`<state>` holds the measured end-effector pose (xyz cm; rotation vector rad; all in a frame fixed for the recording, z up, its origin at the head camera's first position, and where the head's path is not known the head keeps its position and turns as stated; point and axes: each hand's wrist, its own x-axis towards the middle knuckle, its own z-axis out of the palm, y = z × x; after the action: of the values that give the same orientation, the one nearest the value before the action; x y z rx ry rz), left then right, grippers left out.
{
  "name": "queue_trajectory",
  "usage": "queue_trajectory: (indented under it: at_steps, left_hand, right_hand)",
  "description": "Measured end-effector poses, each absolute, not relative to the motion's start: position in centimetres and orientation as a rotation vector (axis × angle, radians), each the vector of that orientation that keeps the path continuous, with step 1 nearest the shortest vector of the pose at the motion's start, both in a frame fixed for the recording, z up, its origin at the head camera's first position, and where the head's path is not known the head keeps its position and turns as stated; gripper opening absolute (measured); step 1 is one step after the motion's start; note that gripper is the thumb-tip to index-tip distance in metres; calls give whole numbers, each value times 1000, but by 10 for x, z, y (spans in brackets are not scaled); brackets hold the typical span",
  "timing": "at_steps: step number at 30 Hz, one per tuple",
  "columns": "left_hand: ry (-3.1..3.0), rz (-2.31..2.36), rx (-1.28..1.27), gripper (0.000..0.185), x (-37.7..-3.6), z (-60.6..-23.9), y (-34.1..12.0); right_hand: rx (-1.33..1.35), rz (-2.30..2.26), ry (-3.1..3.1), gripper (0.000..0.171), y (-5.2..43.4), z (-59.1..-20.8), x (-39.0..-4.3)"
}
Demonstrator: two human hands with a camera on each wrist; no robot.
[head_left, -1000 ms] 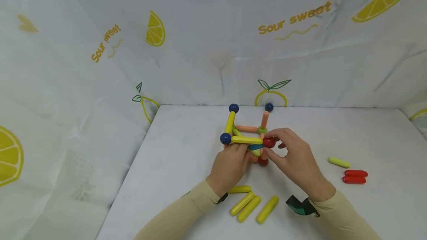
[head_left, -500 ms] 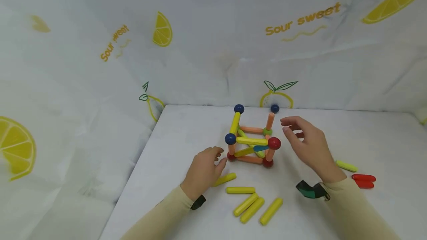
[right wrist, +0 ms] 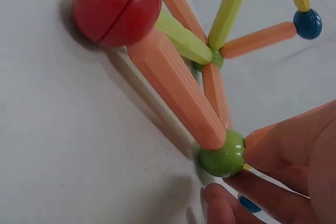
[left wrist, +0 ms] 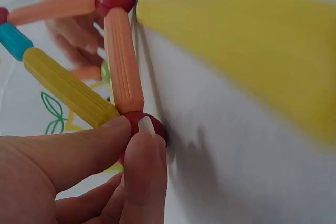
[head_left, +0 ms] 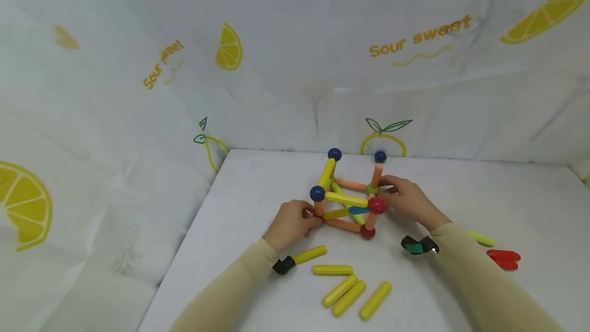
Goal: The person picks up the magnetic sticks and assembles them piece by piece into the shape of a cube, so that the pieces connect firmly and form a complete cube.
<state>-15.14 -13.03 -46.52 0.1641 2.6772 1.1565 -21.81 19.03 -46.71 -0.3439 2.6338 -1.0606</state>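
A box-shaped frame of coloured sticks and balls [head_left: 346, 200] stands on the white table. My left hand [head_left: 288, 224] pinches the red ball [left wrist: 137, 121] at its front left bottom corner between thumb and finger. At the back right bottom corner, the fingers of my right hand [head_left: 410, 201] hold the green ball [right wrist: 224, 156]. Orange sticks [right wrist: 178, 87] join the bottom balls. Up top, a yellow stick [head_left: 346, 199] links a blue ball [head_left: 317, 193] to a red ball [head_left: 377, 205]. One orange upright [head_left: 377, 174] at the back right has a bare upper end.
Several loose yellow sticks [head_left: 349, 298] lie in front of the frame. To the right are a lime stick [head_left: 481, 238] and red sticks [head_left: 504, 255], near my right sleeve. A loose blue ball [head_left: 380, 157] sits at the table's back edge, before the lemon-print cloth [head_left: 276, 91].
Both hands let go of the frame's upper front part and drew apart. Now they hold bottom balls, left at the front, right at the back. The frame appears slightly turned.
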Motion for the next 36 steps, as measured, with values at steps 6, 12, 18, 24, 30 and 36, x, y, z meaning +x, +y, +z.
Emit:
queue_trajectory:
  at_steps: [6, 12, 18, 24, 30, 36]
  left_hand:
    - [2690, 1092, 141, 33, -180, -460, -134]
    - [2633, 1044, 232, 41, -202, -460, -147]
    - [2570, 1057, 315, 43, -217, -462, -152]
    - [2485, 1078, 327, 45, -221, -467, -158]
    - [2529, 1049, 366, 43, -208, -464, -165]
    - [2589, 879, 455, 26, -159, -459, -170]
  right_hand:
    - [-308, -1078, 2656, 41, 207, -466, -195]
    - [-324, -1121, 2628, 28, 205, -469, -166]
    - [-312, -1145, 2600, 31, 193, -470, -146]
    - [-337, -1097, 2657, 28, 196, -465, -153]
    - [-363, -969, 2782, 27, 214, -457, -193]
    - [-403, -907, 2856, 37, 227, -450, -245]
